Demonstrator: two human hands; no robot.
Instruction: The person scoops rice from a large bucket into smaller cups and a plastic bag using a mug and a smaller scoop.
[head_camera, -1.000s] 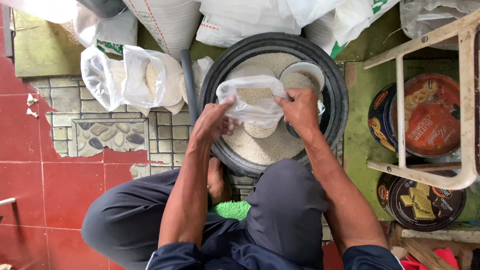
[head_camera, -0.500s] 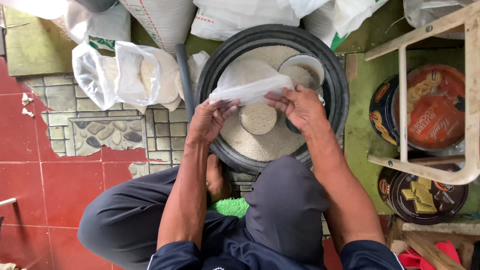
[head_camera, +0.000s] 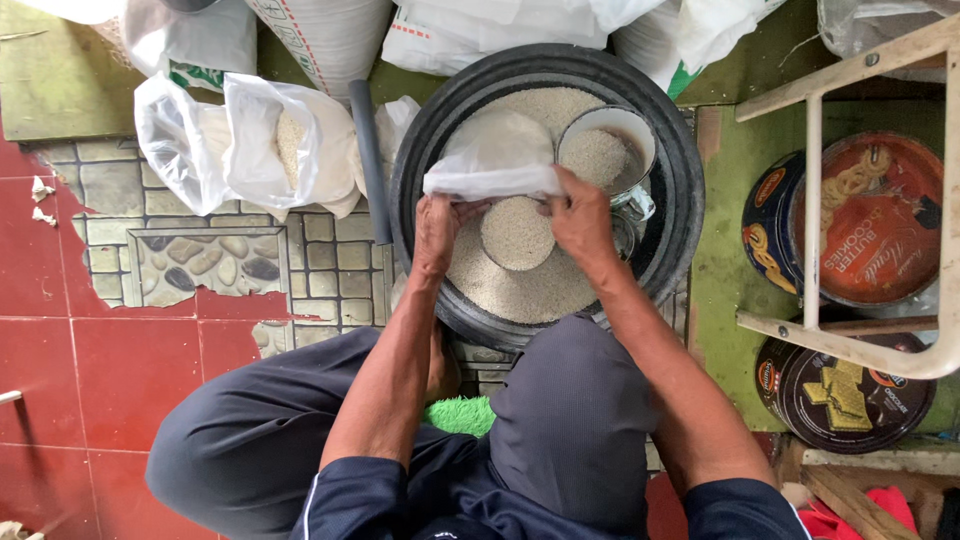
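Over a round black basin (head_camera: 680, 180) full of white rice, both my hands hold a clear plastic bag (head_camera: 497, 157). My left hand (head_camera: 437, 232) pinches its left edge and my right hand (head_camera: 582, 222) grips its right edge. Under the bag's mouth sits a round cup heaped with rice (head_camera: 517, 232). A white scoop bowl (head_camera: 606, 150) with rice in it lies in the basin just beyond my right hand.
Two filled, tied plastic bags of rice (head_camera: 250, 145) lie on the tiled floor at the left, next to a grey pipe (head_camera: 366, 160). Big white sacks (head_camera: 330, 35) stand behind. At the right are a wooden frame (head_camera: 815, 210) and round biscuit tins (head_camera: 860, 230).
The bag has been lifted and turned from flat and upright to stretched wide over the basin. The rice cup under it has come into view. Both hands have moved slightly towards me.
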